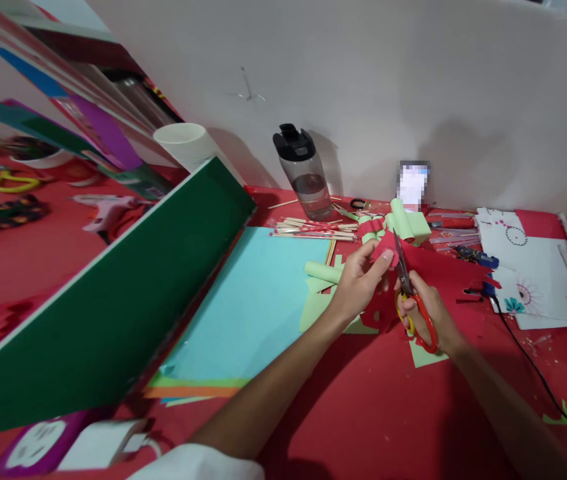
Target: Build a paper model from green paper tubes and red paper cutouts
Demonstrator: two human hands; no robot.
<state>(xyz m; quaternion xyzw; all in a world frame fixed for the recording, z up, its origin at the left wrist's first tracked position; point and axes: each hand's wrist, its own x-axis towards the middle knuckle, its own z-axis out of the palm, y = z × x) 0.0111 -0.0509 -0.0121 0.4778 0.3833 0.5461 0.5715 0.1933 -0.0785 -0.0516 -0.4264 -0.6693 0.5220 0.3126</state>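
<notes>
Between thumb and fingers, my left hand (pixel 360 280) pinches a small piece of red paper (pixel 386 256). My right hand (pixel 436 310) grips scissors (pixel 422 321) with red and yellow handles. Their blades point up and away from me, close against the red paper; I cannot tell if they are cutting into it. Behind the hands lies a larger red sheet (pixel 443 273) with a cut edge. Rolled light green paper (pixel 401 220) rests just beyond my left hand, and another green roll (pixel 323 271) lies to its left. Green paper scraps (pixel 428 353) are underneath.
A stack of coloured paper, light blue on top (pixel 248 300), lies left of my hands beside a slanting green board (pixel 113 307). Farther back are thin wooden sticks (pixel 313 229), a water bottle (pixel 307 177) and a phone (pixel 413 187). A black cord (pixel 528 363) runs at right.
</notes>
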